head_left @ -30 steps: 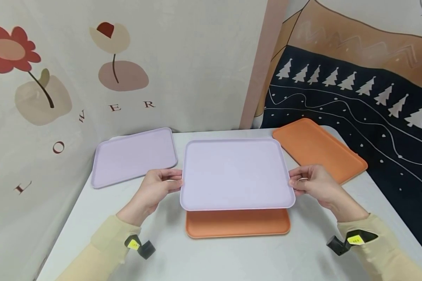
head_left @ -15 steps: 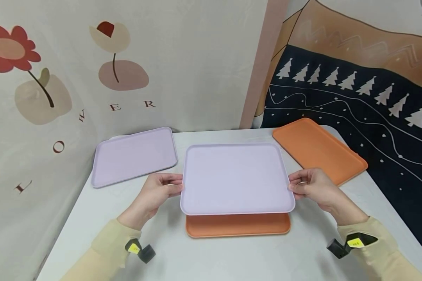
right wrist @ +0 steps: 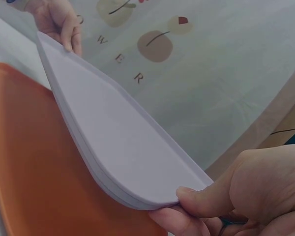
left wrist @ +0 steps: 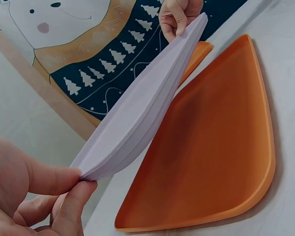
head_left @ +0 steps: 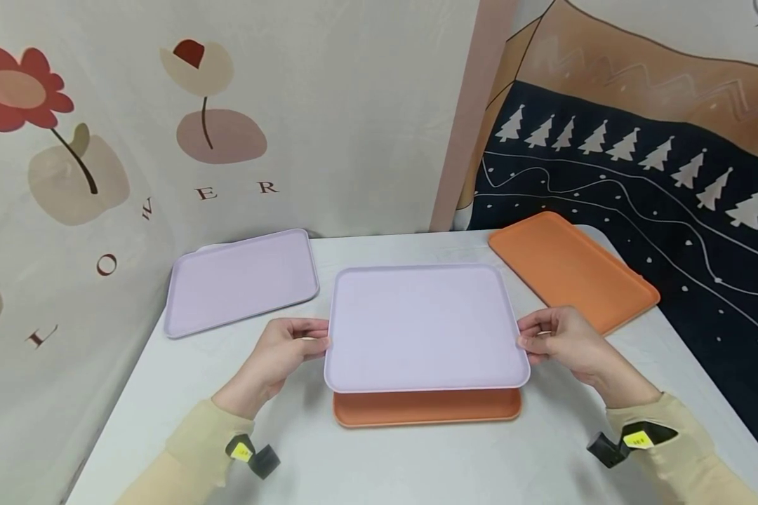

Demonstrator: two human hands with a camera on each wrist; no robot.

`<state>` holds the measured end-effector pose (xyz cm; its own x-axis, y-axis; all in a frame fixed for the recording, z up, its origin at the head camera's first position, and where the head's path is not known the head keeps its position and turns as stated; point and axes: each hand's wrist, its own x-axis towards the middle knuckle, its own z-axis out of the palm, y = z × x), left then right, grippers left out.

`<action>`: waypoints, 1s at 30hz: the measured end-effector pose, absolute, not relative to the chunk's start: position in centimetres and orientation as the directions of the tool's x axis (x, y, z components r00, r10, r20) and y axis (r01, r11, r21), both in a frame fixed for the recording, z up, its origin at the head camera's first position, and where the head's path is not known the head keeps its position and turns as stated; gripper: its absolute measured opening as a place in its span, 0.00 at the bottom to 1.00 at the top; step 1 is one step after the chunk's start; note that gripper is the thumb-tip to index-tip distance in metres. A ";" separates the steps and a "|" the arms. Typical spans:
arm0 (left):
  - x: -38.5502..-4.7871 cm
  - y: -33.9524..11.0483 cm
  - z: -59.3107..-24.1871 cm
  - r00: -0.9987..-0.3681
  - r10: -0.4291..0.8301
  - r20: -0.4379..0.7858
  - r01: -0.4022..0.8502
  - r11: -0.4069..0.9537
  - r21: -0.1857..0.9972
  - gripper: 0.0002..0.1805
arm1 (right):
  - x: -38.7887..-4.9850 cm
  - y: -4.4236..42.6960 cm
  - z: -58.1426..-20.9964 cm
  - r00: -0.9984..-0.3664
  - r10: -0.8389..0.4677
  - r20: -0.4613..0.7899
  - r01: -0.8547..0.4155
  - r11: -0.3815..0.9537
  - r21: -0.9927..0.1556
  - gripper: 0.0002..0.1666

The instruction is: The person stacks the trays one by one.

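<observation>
Between my two hands a lilac tray is held level above an orange tray, whose near strip shows below it in the head view. My left hand pinches the lilac tray's left edge between thumb and fingers. On the opposite short edge my right hand pinches in the same way. Both wrist views show a gap between the lilac tray and the orange tray lying on the table. From the right wrist, the thumb presses on the lilac tray's rim.
A second lilac tray lies at the back left of the white table. At the back right another orange tray lies at an angle, with a pale corner showing behind it. Printed cloth hangs behind the table.
Both hands have lowered the lilac tray and brought it slightly nearer, so less of the orange tray beneath shows. The trays at the back have not moved.
</observation>
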<state>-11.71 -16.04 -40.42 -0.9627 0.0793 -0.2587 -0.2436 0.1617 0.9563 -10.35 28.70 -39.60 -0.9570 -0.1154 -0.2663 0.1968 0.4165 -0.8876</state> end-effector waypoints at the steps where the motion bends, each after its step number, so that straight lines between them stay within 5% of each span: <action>1: -11.7 -16.1 -40.5 -0.963 0.086 -0.257 -0.241 0.162 0.957 0.20 | -10.3 28.7 -39.6 -0.957 -0.116 -0.267 0.197 0.417 -0.887 0.20; 30: -11.0 -15.9 -41.2 -0.947 0.099 -0.304 -0.284 0.174 0.943 0.21 | -9.9 29.1 -40.3 -0.944 -0.155 -0.292 0.208 0.409 -0.889 0.18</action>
